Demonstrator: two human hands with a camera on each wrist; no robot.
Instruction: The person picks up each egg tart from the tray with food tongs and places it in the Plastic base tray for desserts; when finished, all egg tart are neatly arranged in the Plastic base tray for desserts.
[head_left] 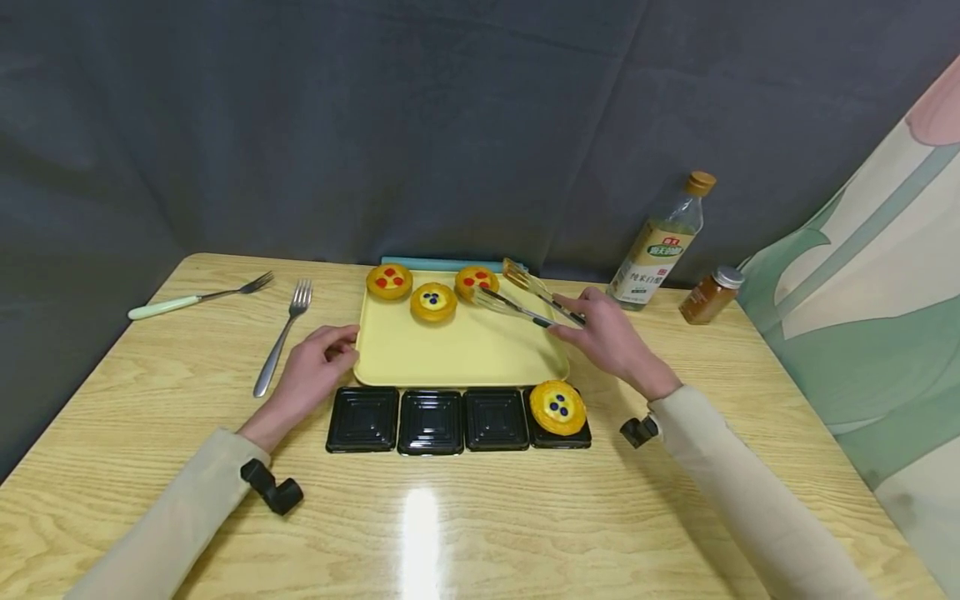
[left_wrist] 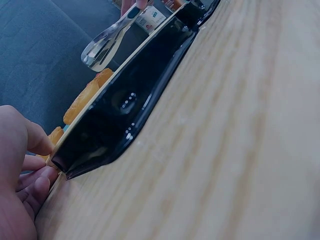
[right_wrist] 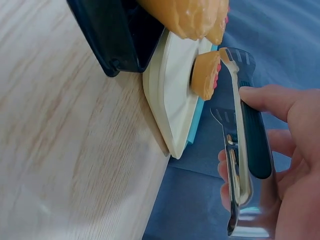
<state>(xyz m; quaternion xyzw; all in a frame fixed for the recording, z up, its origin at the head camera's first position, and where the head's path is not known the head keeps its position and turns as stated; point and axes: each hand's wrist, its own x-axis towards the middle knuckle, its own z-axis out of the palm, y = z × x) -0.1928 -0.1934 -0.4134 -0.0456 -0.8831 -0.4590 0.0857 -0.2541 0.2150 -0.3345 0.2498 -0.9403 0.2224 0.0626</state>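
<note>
My right hand (head_left: 611,333) holds metal tongs (right_wrist: 256,137) with dark grips. Their arms stand spread above the right part of a yellow tray (head_left: 457,358), the tips by a tart with red dots (head_left: 476,279); contact is unclear. Another red-dotted tart (head_left: 389,282) and a blue-dotted tart (head_left: 433,302) also lie on the tray. At the tray's left edge, my left hand (head_left: 318,367) pinches the rim between thumb and fingers. Along the front sit several black square containers (head_left: 432,422); the rightmost bears a tart with blue dots (head_left: 557,407).
On the left lie a fork with a pale green handle (head_left: 165,308) and a metal fork (head_left: 277,350). Back right stand a labelled bottle (head_left: 652,258) and a small brown jar (head_left: 710,297). Behind the tray runs a blue strip (head_left: 435,264), in front of a dark curtain (head_left: 337,125).
</note>
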